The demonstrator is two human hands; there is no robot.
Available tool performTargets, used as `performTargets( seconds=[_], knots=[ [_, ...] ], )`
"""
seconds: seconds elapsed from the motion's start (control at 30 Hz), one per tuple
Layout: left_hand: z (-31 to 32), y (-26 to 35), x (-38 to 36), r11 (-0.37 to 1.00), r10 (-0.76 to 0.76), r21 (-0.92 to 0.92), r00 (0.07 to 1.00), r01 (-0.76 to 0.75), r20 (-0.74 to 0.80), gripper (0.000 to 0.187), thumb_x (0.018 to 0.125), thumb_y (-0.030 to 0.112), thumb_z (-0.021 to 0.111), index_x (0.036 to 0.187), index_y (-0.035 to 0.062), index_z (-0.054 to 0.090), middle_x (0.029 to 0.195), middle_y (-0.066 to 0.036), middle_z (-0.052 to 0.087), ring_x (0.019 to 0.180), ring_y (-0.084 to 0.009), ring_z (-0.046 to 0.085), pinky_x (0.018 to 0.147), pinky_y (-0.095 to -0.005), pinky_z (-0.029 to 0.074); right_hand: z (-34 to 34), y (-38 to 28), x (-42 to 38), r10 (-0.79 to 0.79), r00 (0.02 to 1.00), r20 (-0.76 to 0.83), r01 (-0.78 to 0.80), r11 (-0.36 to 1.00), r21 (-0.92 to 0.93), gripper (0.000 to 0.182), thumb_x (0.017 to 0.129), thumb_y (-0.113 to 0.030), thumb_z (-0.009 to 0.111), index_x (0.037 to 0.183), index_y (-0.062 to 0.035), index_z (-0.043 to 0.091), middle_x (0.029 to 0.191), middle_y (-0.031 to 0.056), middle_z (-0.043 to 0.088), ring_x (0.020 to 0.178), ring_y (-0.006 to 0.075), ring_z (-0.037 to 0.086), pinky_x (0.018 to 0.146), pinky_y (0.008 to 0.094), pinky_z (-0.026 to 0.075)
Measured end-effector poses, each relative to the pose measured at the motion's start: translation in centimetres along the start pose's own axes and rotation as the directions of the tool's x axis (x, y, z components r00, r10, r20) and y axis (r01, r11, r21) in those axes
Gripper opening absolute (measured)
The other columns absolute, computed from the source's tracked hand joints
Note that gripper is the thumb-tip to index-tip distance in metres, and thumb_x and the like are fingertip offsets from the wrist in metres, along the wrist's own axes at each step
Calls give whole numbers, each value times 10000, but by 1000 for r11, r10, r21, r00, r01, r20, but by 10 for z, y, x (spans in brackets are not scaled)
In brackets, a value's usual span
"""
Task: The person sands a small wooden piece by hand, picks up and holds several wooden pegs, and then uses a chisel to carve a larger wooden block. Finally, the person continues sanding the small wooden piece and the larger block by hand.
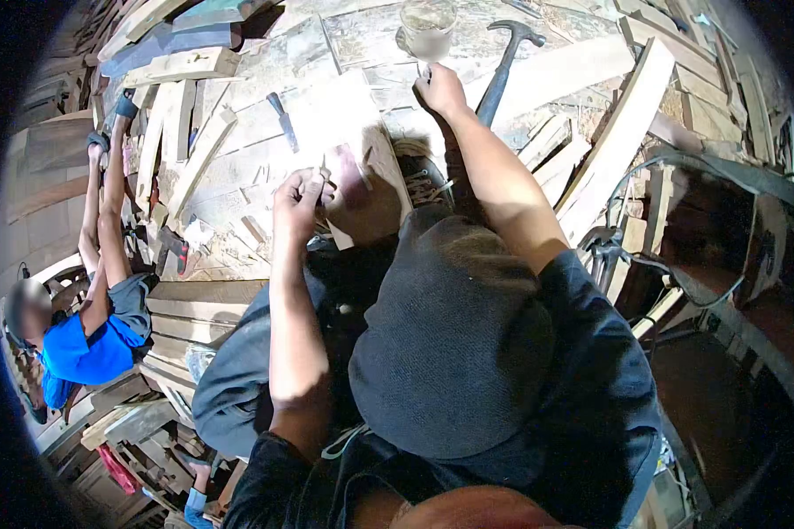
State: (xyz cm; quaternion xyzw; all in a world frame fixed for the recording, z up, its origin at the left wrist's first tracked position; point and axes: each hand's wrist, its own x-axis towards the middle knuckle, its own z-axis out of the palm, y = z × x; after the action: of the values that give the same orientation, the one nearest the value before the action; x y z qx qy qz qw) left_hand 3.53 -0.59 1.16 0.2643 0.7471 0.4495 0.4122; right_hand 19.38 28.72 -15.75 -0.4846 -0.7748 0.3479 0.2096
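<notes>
My left hand (302, 201) is closed in a pinch on a small pale piece, too small to name, above the near left part of a light wooden board (362, 119). Farther forward, my right hand (441, 91) has its fingers curled at the near side of a clear round container (428, 31); what they hold, if anything, cannot be made out. Right of that hand lies a hammer (505, 70) with a dark handle. A chisel-like tool with a blue handle (282, 119) rests left of the board.
Wood strips (198, 66) lie at the upper left, and long planks (622, 141) at the right. A person in a blue shirt (88, 348) is at the far left. A red-and-black tool (183, 257) lies near the left edge of the work surface.
</notes>
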Motion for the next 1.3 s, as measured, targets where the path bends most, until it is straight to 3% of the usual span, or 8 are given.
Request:
performTargets(
  seconds=[0.17,0.33,0.57,0.83,0.97,1.03,1.13,1.3],
  knots=[
    [6,14,-3,997,43,-61,998,-45,-36,166,1005,125,573,1057,-7,660,859,-57,686,741,-105,623,704,-235,502,9,7,-8,68,982,-177,72,729,681,193,840,-47,625,1031,-32,599,788,71,661,646,144,587,595,282,466],
    [3,16,-3,995,17,-93,1000,-19,-20,203,1014,155,563,1065,-18,657,867,-63,686,763,-106,615,724,-248,498,-30,-21,-26,197,900,389,-373,-115,921,153,884,-101,583,1017,-36,620,742,38,588,627,157,576,640,300,507],
    [7,14,-5,990,32,-134,999,-36,-28,173,1007,160,574,1026,6,650,850,-49,674,738,-103,606,692,-244,484,8,-11,-15,-169,984,57,140,932,335,165,884,-179,603,948,-32,639,790,163,676,761,314,658,727,397,517],
    [3,4,2,984,74,-167,997,-69,29,173,1013,137,545,1049,-8,633,877,-75,688,752,-125,627,701,-258,504,41,-28,-16,-394,792,467,581,721,-377,256,882,-126,535,1094,-81,672,1122,153,640,1118,349,603,938,482,485],
    [-1,4,-1,979,74,-194,997,-68,27,163,1004,122,550,1066,-3,634,876,-69,686,771,-120,622,740,-269,508,28,-32,-10,-219,958,185,235,970,-69,218,889,-37,479,1052,-29,624,986,199,692,900,353,670,828,481,515],
    [-1,11,1,986,38,-165,999,-35,13,186,1007,134,548,1086,-12,632,891,-83,691,789,-136,633,756,-279,512,37,-18,3,107,984,146,-180,665,725,175,943,-12,429,1074,-6,547,857,147,663,780,220,678,668,368,540],
    [7,19,-5,974,89,-211,996,-88,-5,197,1011,192,556,1020,13,635,868,-66,677,762,-113,602,730,-267,485,24,-11,19,113,955,275,-289,565,773,174,941,-52,456,1058,-3,575,832,103,645,722,198,636,650,338,518],
    [7,19,-3,970,88,-227,996,-84,8,195,1007,192,564,1022,11,637,879,-66,679,747,-104,576,723,-260,470,23,-44,10,-228,907,355,300,940,-163,314,885,-198,577,1180,-108,638,1164,209,646,1113,356,624,918,433,512]
  ],
)
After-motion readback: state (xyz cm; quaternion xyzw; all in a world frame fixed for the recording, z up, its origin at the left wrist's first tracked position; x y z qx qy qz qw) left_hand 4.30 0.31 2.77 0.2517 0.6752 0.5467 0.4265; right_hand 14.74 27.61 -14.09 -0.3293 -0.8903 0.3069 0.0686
